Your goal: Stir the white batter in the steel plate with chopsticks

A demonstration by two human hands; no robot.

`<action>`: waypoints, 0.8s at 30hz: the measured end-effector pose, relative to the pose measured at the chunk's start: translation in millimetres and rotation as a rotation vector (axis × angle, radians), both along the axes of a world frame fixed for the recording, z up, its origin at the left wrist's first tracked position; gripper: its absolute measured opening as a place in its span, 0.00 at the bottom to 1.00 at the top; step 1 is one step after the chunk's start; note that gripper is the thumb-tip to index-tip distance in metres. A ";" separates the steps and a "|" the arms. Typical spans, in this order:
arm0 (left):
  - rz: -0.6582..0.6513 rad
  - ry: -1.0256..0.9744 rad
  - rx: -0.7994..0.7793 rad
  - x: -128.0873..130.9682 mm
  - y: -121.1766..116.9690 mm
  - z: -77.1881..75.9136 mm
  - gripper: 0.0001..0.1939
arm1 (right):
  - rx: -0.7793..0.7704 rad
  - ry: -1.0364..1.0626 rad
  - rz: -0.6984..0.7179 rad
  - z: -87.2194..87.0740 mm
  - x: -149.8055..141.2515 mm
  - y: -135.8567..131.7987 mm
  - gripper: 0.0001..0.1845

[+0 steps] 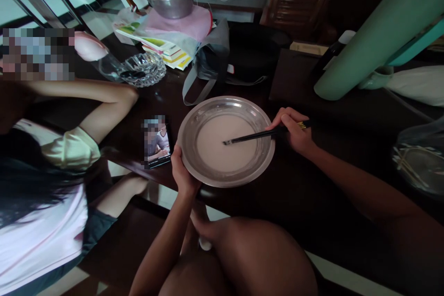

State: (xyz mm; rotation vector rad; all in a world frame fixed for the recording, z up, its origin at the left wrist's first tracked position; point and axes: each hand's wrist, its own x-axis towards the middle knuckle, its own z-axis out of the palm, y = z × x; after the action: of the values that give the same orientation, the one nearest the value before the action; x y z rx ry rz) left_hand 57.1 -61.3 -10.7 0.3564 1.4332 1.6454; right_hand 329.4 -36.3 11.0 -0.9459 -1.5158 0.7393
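Head view: metal bowl (227, 181) before you, black chopsticks (251, 137) in from right.
Your left hand (183, 171) clamps its near-left rim, underside fingers hidden; your right hand (296, 136) pinches the chopsticks, running left, slightly toward you, tips in pale liquid (222, 159).

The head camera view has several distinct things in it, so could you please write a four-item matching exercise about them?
Things:
1. Chopsticks
2. Phone
3. Glass dish
4. Rear metal bowl

Places or states:
A. Resting on pink material
B. Screen lit, beside the held bowl
C. Clear, with faceted sides
D. Tips in the pale liquid

Right pairs: 1-D, 2-B, 3-C, 4-A
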 end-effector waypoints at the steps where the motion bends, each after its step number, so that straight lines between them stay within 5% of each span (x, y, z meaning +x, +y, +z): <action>1: 0.017 0.007 -0.013 -0.6 0.0 -1.0 0.16 | -0.006 0.009 0.015 -0.1 -0.1 -0.2 0.19; 24: -0.007 -0.027 0.026 -2.5 1.2 -5.2 0.18 | -0.018 -0.062 0.099 -0.4 -0.2 -1.4 0.17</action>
State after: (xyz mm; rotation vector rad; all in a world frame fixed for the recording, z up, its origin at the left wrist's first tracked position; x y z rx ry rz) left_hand 54.6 -60.1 -16.0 0.3524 1.3900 1.6584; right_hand 329.2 -37.7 10.6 -0.9192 -1.6219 0.8022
